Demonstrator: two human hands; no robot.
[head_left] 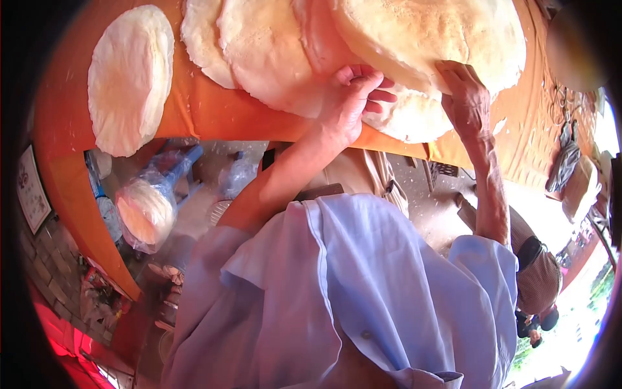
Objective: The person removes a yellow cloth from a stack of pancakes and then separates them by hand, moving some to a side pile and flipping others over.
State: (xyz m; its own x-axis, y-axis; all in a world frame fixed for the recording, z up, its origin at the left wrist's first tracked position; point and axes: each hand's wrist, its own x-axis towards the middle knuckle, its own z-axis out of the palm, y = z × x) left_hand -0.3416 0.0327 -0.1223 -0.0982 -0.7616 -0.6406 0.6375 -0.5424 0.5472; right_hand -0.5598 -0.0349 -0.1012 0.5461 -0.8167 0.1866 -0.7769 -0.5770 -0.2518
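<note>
Several large, thin, pale flatbreads overlap on an orange-covered table [184, 107]. The topmost flatbread [427, 39] is at the upper right, and my right hand [468, 97] grips its near edge, with the fingers on top and the thumb hidden. My left hand [359, 97] is beside that edge, palm turned upward and fingers loosely curled but apart. Nothing shows inside it. Under and around my left hand lie other flatbreads, including a wide one [265, 55]. A separate oval flatbread [131, 81] rests at the table's left end.
Below the table's edge at left, a clear plastic bag [148, 211] holds stacked round bread. A blue stool or frame [181, 165] stands behind it. White crumbs dot the orange cloth and the floor. At the right, another person [536, 272] is partly visible.
</note>
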